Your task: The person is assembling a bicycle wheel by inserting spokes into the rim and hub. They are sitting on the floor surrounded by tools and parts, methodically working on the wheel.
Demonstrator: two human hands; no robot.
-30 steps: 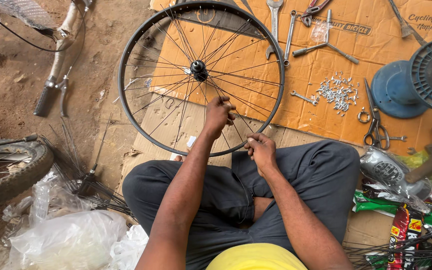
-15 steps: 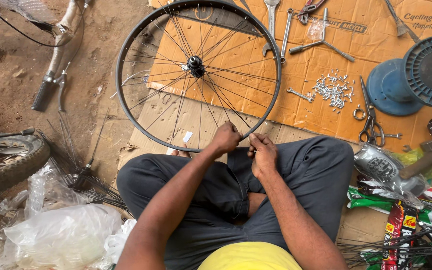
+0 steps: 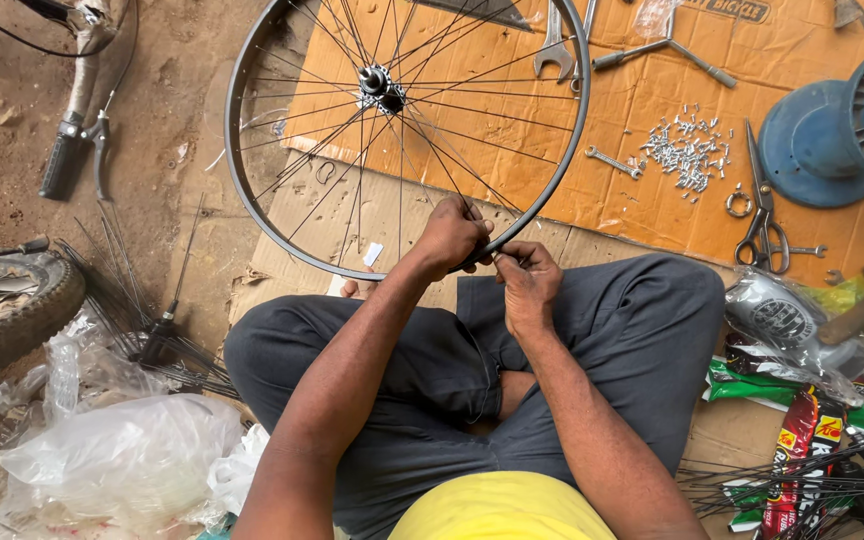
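Wheel (image 3: 407, 130): I see left hand (image 3: 452, 235) pinching spoke at rim, right hand (image 3: 524, 283) gripping rim; red-green packets (image 3: 802, 450) lower right.

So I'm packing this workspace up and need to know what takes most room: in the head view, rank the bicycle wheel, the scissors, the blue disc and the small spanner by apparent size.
1. bicycle wheel
2. blue disc, partly covered
3. scissors
4. small spanner
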